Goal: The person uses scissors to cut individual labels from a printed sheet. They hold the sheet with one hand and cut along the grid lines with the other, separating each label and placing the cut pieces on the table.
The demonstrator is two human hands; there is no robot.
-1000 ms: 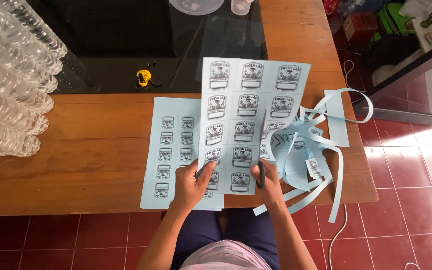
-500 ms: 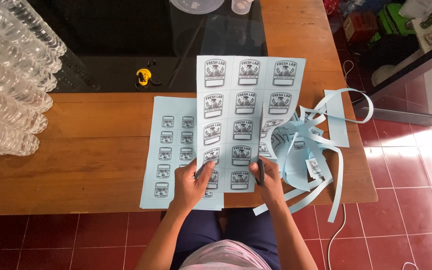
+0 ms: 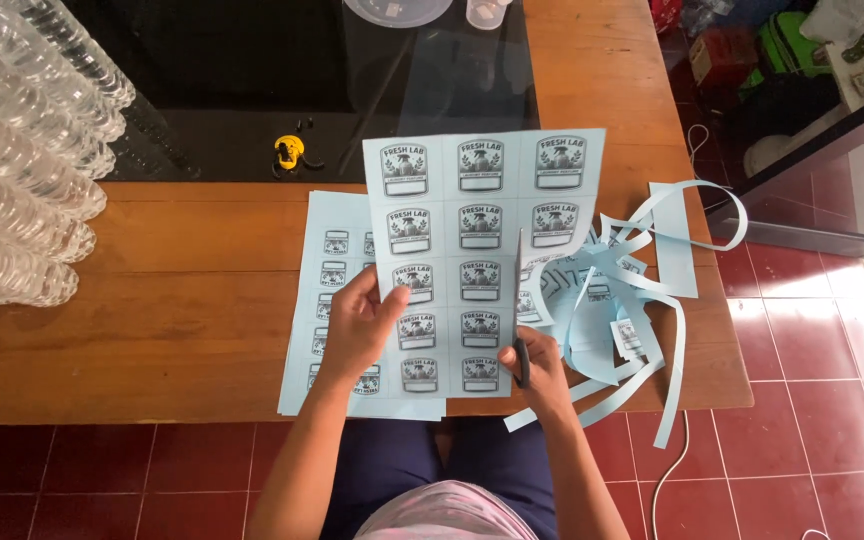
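Two hands at work: the left hand (image 3: 357,325) pinches the pale blue label sheet (image 3: 477,262) held above the wooden table (image 3: 172,300), the right hand (image 3: 537,365) grips scissors (image 3: 519,330) mid-cut between label columns — the unsupported right column may sag, likely pulling the cut into a label; paper strips (image 3: 642,300) crowd the edge and could slide off.

Left hand (image 3: 357,325): grips the left edge of a pale blue label sheet (image 3: 472,250) — raised off the wooden table (image 3: 182,300).
Right hand (image 3: 537,365): works scissors (image 3: 519,320) up the sheet.
Right side: cut strips (image 3: 642,300).
Left side: clear bottles (image 3: 12,170).
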